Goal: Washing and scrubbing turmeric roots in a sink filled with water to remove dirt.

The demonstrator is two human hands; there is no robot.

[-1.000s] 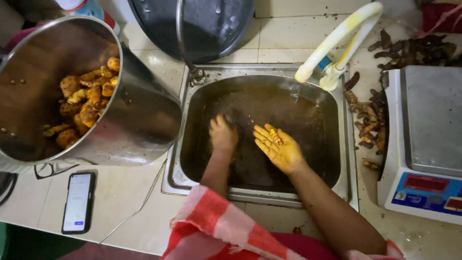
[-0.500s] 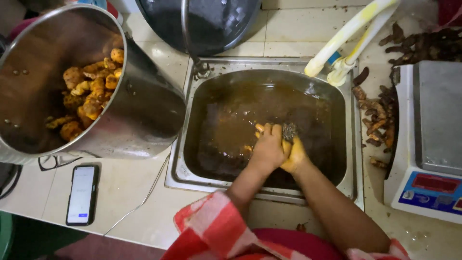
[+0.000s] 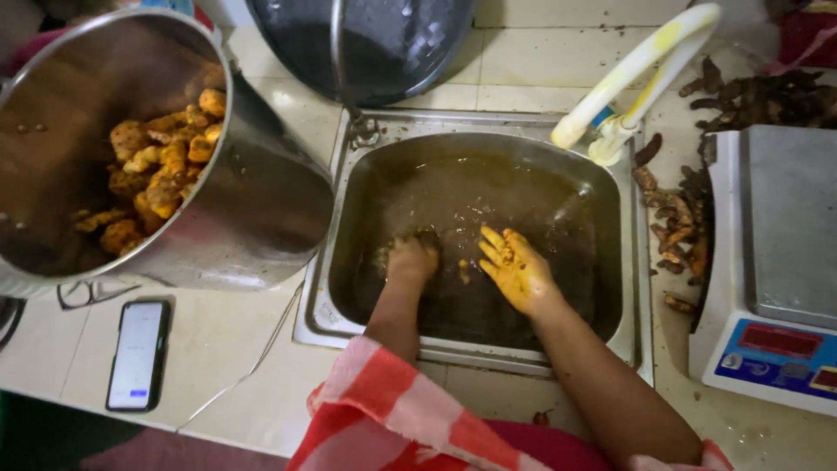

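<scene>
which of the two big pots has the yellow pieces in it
The shiny steel pot at the left, tilted beside the sink, holds the yellow pieces; the dark pot behind shows none.

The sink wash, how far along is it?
Done: orange-yellow pieces lie heaped in the steel pot. In hand: the left hand is under the brown water of the sink, the yellow-stained right hand open above it. Left: dark unwashed roots lie beside the scale.
</scene>
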